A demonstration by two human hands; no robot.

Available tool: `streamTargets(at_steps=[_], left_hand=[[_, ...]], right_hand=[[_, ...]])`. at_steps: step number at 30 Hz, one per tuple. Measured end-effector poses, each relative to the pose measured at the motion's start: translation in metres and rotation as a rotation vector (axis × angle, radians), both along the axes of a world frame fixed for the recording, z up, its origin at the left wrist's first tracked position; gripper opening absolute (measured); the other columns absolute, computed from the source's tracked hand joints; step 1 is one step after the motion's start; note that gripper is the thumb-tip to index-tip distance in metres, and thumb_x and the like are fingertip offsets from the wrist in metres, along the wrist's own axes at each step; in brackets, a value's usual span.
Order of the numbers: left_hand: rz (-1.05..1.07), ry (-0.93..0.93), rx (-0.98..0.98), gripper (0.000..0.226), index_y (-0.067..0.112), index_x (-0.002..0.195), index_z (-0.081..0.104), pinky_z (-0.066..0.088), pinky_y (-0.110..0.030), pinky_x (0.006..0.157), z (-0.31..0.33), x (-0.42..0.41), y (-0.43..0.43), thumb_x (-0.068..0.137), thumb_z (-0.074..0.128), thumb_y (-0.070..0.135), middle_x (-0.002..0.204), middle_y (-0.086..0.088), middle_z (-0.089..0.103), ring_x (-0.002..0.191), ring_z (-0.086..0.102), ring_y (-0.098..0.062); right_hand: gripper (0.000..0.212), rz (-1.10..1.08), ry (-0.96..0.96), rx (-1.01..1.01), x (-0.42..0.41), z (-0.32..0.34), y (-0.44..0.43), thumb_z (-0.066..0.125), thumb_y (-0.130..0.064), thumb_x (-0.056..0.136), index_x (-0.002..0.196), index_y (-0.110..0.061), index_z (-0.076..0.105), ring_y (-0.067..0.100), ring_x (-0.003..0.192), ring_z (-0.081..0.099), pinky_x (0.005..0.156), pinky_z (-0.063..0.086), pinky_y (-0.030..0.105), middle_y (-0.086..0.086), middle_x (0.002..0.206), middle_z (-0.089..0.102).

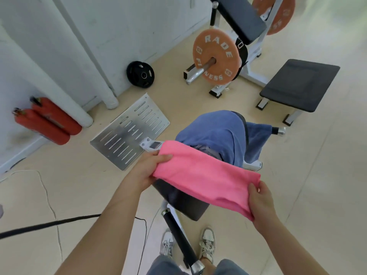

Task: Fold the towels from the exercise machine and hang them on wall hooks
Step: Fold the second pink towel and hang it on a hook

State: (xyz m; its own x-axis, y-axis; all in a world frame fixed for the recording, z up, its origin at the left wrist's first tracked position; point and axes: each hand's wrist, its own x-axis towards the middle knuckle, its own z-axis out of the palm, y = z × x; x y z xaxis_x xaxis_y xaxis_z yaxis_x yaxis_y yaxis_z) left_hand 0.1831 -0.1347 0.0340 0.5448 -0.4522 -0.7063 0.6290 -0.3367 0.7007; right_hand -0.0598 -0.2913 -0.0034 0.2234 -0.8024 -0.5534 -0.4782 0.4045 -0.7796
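**Pink towel held in both hands above the machine**

At the bottom of my view I see the person's shoes (207, 244) on the pale floor, one on each side of a black handle of the machine (184, 205). A black cable (49, 223) lies on the floor to the left.

Above this, both arms reach forward. The left hand (153, 169) grips the left end of the pink towel (206, 175), with the thumb on top and the fingers curled under the cloth. The right hand (262, 203) pinches the right end, also with the thumb on top. The pink towel is folded into a long band and stretched between the two hands, over the dark pad of the machine. I cannot tell if it touches the pad.

Just behind it, the blue towel (214, 133) lies draped over the farther part of the machine, and some of it hangs down on the right side.

To the left, a slotted metal plate (129, 132) lies flat on the floor. Two red extinguishers (47, 124) lie by the wall.

Farther away, a black disc (140, 74) leans on the wall. An orange disc (215, 56) sits on a white frame, and a dark bench (299, 84) stands to the right of it.
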Motion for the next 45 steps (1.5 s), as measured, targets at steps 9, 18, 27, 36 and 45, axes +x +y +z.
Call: streamTargets(at_steps=[9,18,27,36,45], left_hand=[[0.146,-0.245,-0.161,0.038,0.037,0.121,0.058,0.050,-0.028,0.061,0.073,-0.011,0.022,0.092,0.059,0.013,0.111,-0.003,0.060,0.078,0.056,-0.017],[-0.066,-1.024,0.084,0.024,0.034,0.095,0.071,0.038,-0.012,0.068,0.147,-0.010,0.024,0.090,0.059,0.013,0.088,0.024,0.060,0.083,0.055,0.001],[-0.155,-0.933,0.017,0.032,0.029,0.088,0.074,0.041,-0.003,0.068,0.158,-0.059,-0.005,0.084,0.058,0.002,0.093,0.019,0.068,0.082,0.059,0.013],[-0.502,-0.836,-0.392,0.067,0.023,0.123,0.062,0.053,-0.041,0.091,0.188,-0.083,-0.005,0.069,0.043,-0.012,0.111,-0.007,0.069,0.102,0.066,-0.021],[-0.494,-1.715,-0.124,0.018,0.029,0.096,0.066,0.041,-0.015,0.078,0.220,-0.081,0.006,0.086,0.056,0.039,0.097,0.013,0.054,0.089,0.051,-0.005]], right_hand=[[0.039,0.240,-0.112,-0.405,0.019,0.089,-0.017,0.045,-0.016,0.096,0.125,-0.040,0.038,0.019,0.068,0.050,0.063,0.037,0.030,0.003,0.076,0.052],[0.036,0.191,-0.165,-0.416,0.027,0.111,-0.013,0.047,-0.018,0.097,0.132,-0.029,0.042,0.024,0.072,0.057,0.067,0.046,0.037,0.017,0.085,0.064],[0.028,0.523,-0.242,-0.542,0.064,0.170,0.010,0.050,-0.004,0.091,0.081,-0.027,0.063,0.015,0.080,0.060,0.073,0.046,0.023,-0.003,0.083,0.066],[0.021,0.617,-0.493,-0.316,0.064,0.216,0.010,0.065,-0.011,0.087,0.087,-0.030,0.072,0.012,0.087,0.068,0.083,0.055,0.036,-0.003,0.092,0.073],[0.046,0.955,-0.444,-0.191,0.057,0.262,-0.010,0.070,0.002,0.079,0.114,-0.023,0.054,0.029,0.071,0.061,0.066,0.049,0.039,0.017,0.095,0.071]])
